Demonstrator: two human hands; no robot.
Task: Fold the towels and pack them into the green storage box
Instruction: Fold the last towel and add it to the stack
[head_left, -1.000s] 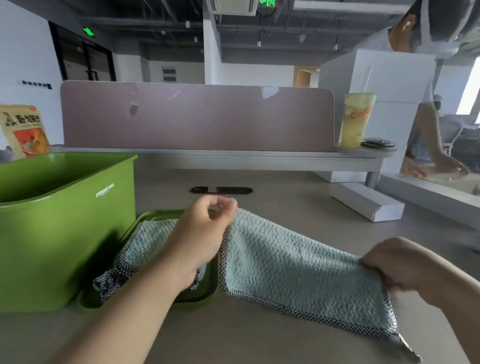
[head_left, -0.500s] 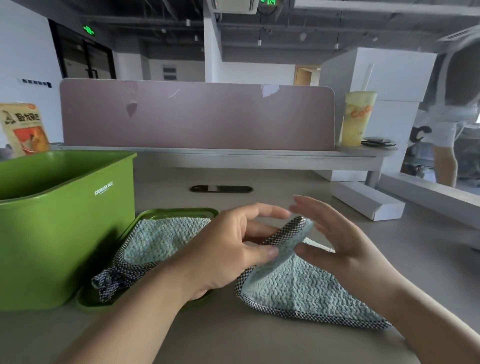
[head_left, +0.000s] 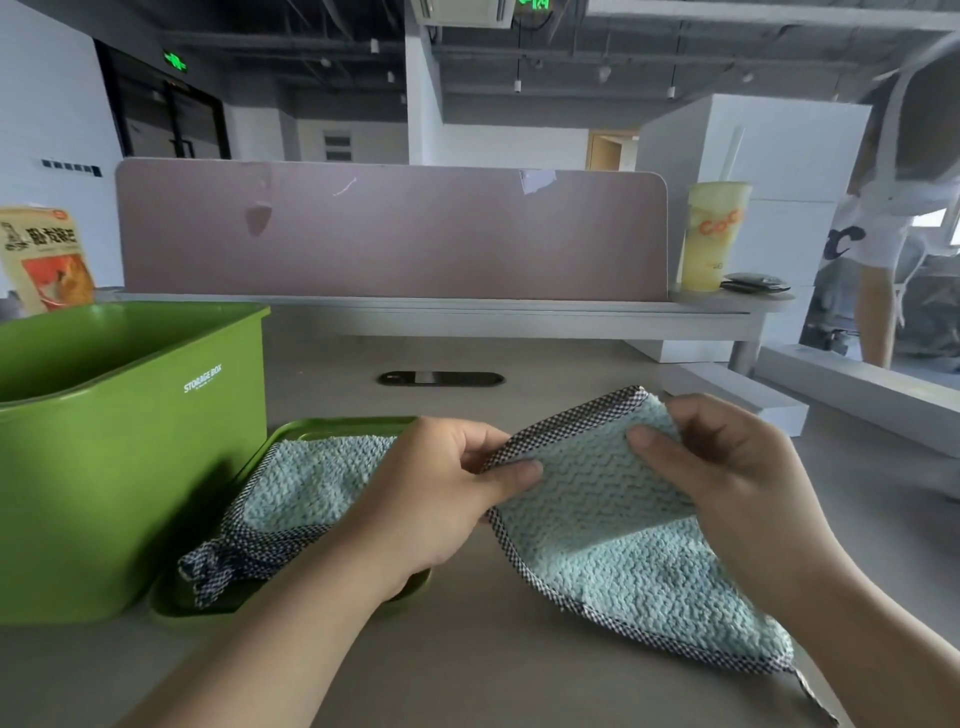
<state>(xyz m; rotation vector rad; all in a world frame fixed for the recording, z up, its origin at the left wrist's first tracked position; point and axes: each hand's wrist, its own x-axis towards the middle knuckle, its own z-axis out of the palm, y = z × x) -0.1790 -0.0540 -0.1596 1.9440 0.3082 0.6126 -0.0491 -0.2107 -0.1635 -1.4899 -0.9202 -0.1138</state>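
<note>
Status: folding stage, first towel partly folded.

- The left hand (head_left: 431, 499) pinches the checkered hem of the blue towel (head_left: 623, 551) between thumb and fingers.
- The right hand (head_left: 727, 483) pinches the far corner, thumb on top.
- The towel is doubled over. Its lower part rests on the counter (head_left: 467, 670) and its upper edge is lifted.
- A second towel (head_left: 311, 488) lies bunched and unfolded on the green lid (head_left: 171, 608), just beside the green storage box (head_left: 130, 467).
- No towel shows in the visible part of the box.

Remaining, by judgement: finish this fold, fold the second towel, pack both.
</note>
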